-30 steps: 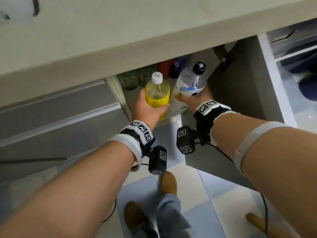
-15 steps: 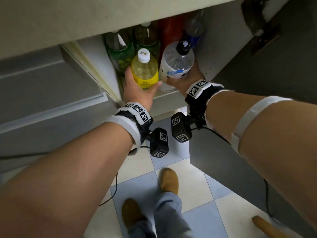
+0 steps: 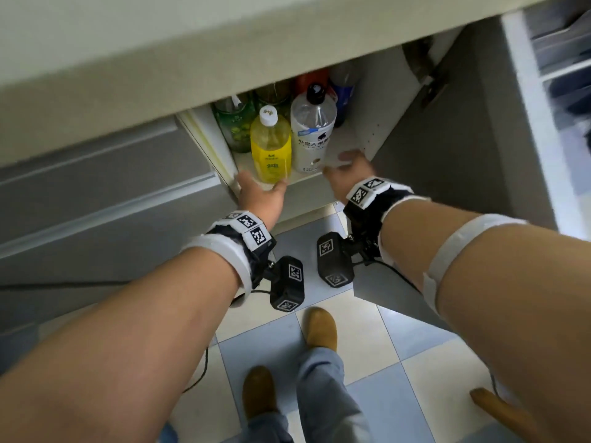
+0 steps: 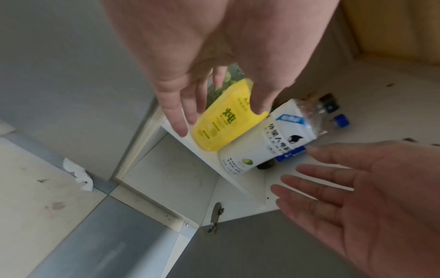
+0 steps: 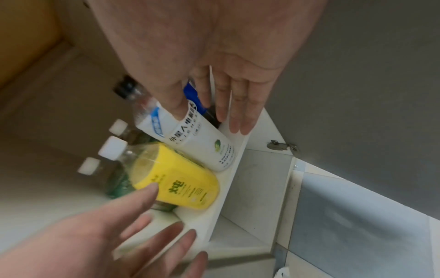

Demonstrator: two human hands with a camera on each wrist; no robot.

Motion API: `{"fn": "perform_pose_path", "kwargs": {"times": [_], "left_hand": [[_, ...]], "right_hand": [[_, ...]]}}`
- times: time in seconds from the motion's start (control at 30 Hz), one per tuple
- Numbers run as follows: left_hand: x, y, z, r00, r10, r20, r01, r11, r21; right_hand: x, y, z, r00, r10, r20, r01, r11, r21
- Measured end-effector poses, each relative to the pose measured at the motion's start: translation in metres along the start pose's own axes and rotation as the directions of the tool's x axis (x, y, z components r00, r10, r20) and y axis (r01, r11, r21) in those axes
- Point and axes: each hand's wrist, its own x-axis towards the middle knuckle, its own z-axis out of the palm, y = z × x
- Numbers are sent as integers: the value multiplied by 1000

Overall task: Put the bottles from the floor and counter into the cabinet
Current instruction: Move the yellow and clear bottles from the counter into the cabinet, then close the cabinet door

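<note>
A yellow bottle with a white cap and a clear bottle with a white label and black cap stand upright side by side at the front of the cabinet shelf. My left hand hovers just in front of the yellow bottle, its fingers spread and apart from it. My right hand is open beside the white-labelled bottle, its fingers straight near the shelf's right end. Neither hand holds anything.
Green bottles, a red one and a blue-labelled one fill the shelf behind. The grey cabinet door stands open at right. The counter edge overhangs. Crumpled paper lies on the tiled floor.
Both hands have let go of their bottles and drawn back toward the shelf's front edge with fingers spread. The two bottles now stand alone on the shelf.
</note>
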Motion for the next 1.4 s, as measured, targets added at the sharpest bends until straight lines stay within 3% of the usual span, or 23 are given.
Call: {"fn": "perform_pose_path", "kwargs": {"times": [0.17, 0.3, 0.37, 0.43, 0.53, 0.7, 0.8, 0.97, 1.03, 1.17, 1.4], "left_hand": [[-99, 34, -44, 947, 158, 281, -228, 944, 238], [-178, 72, -68, 853, 260, 453, -457, 791, 407], [-207, 91, -77, 812, 321, 487, -546, 712, 441], [-230, 107, -87, 785, 375, 492, -600, 655, 458], [-254, 126, -103, 767, 426, 479, -636, 604, 481], [-268, 133, -138, 765, 442, 469, -642, 579, 502], [-268, 132, -167, 775, 456, 437, -632, 545, 551], [-263, 129, -219, 800, 488, 349, -579, 476, 661], [-257, 126, -238, 823, 480, 305, -536, 475, 698], [-250, 114, -267, 889, 409, 205, -415, 532, 738], [-249, 91, -283, 962, 271, 23, -206, 671, 713]], "right_hand": [[-124, -24, -55, 978, -154, -140, 133, 980, -147], [-224, -32, -103, 898, -317, -305, 245, 936, -251], [-263, -28, -126, 835, -325, -444, 167, 919, -358], [-289, -20, -146, 825, -190, -532, -30, 926, -377], [-309, -5, -162, 910, 171, -378, -258, 947, -193], [-321, -13, -162, 936, 280, -214, -292, 956, -28], [-308, -34, -154, 944, 329, -32, -329, 944, -16], [-278, -76, -111, 932, 301, 203, -340, 919, 199], [-270, -99, -94, 913, 308, 267, -390, 851, 352], [-240, -141, -68, 863, 271, 427, -485, 684, 545], [-201, -188, -48, 865, 129, 486, -458, 602, 654]]}}
